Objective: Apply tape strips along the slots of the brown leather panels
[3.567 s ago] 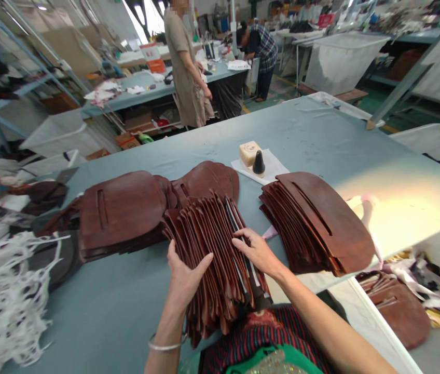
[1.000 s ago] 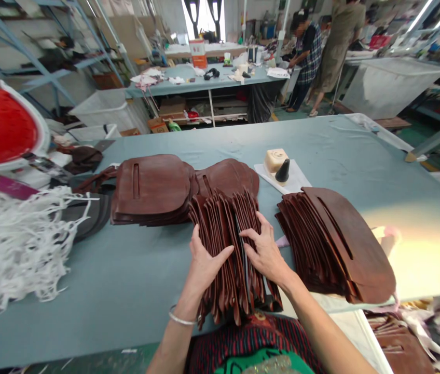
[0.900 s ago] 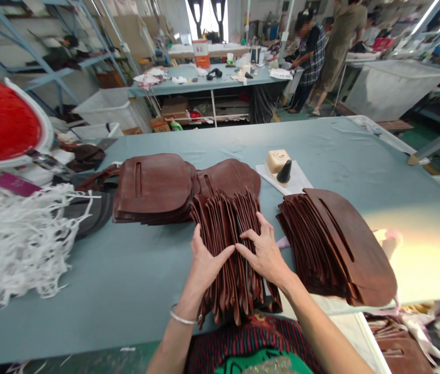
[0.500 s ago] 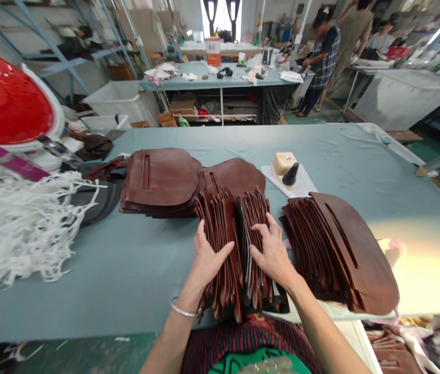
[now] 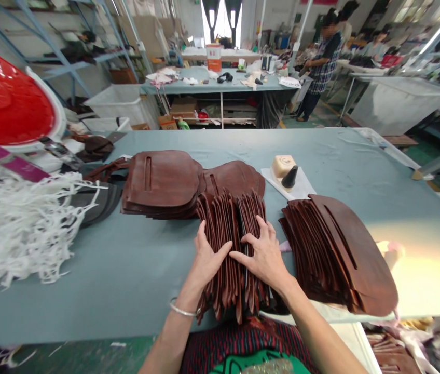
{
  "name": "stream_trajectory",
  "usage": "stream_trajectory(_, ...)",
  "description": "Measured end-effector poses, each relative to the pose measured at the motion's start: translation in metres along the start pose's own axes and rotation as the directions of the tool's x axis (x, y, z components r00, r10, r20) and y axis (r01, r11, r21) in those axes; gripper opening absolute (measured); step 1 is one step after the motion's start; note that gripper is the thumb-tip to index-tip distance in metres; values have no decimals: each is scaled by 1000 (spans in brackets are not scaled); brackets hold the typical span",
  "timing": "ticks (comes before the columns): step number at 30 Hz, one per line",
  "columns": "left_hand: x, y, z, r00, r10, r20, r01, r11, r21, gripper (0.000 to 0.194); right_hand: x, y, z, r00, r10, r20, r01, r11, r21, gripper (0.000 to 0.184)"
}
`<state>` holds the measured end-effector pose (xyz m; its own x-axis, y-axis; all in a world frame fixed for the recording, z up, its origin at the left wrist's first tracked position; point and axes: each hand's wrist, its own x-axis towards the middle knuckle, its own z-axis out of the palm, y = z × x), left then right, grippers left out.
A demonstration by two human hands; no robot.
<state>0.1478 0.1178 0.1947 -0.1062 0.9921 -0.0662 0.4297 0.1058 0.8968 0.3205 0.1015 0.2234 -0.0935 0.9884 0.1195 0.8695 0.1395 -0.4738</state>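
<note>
A bundle of brown leather pieces [image 5: 225, 223] stands on edge at the front of the table, close to my body. Around its left side curves my left hand [image 5: 207, 259], thumb laid across the upper edges. My right hand [image 5: 265, 258] presses the right side, with its fingers over the edges and its thumb pointing toward the left thumb. Between them the hands grip the bundle; some fingertips sink out of sight among the layers. To the right leans another row of leather pieces [image 5: 317, 254], the outermost showing a long slit. Flat stacks of slotted leather pieces [image 5: 165, 179] lie behind.
A cream block [image 5: 283, 165] and a black cone [image 5: 290, 177] sit on white paper [image 5: 306, 182]. White stringy strips [image 5: 29, 223] heap at the left, below a red basin [image 5: 10, 98]. Beyond the blue-grey table [image 5: 142, 291], a person [image 5: 323, 62] stands near another worktable [image 5: 204, 87].
My right hand has shifted left, pushing the right part of the bundle against the left part and narrowing the gap. The left hand stays nearly in place.
</note>
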Motion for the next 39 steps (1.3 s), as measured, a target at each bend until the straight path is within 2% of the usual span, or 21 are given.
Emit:
stream_trajectory(4, 0, 2, -3, 999, -35, 15, 35, 999, 12, 101, 0, -6, 4, 1000, -22, 12, 22, 999, -27, 21)
stream_trajectory(6, 1, 4, -6, 999, -48, 20, 48, 999, 13, 105, 1, -6, 4, 1000, -17, 16, 18, 999, -32, 17)
stream_trajectory(13, 5, 4, -13, 998, -53, 19, 52, 998, 26, 102, 3, 15, -1, 999, 24, 41, -24, 1000, 0, 17)
stream_trajectory(20, 8, -6, -14, 998, -57, -2, 57, 998, 7, 101, 2, 36, -10, 996, 63, 62, -71, 989, 132, 23)
stream_trajectory(25, 10, -10, -17, 998, -61, 23, 61, 998, 7, 101, 2, 38, -12, 996, 27, 82, -44, 977, 207, 23)
stream_trajectory(32, 17, -21, -33, 994, -83, 66, 84, 996, -11, 105, 1, 56, -22, 993, -39, 113, 5, 958, 287, 22)
stream_trajectory(35, 19, -22, -35, 991, -108, 75, 105, 993, 45, 109, 1, 55, -26, 988, -44, 149, 0, 958, 287, 22)
stream_trajectory(39, 19, -18, -27, 995, -86, 57, 78, 989, 128, 118, 3, 42, -22, 993, -40, 115, 16, 980, 199, 20)
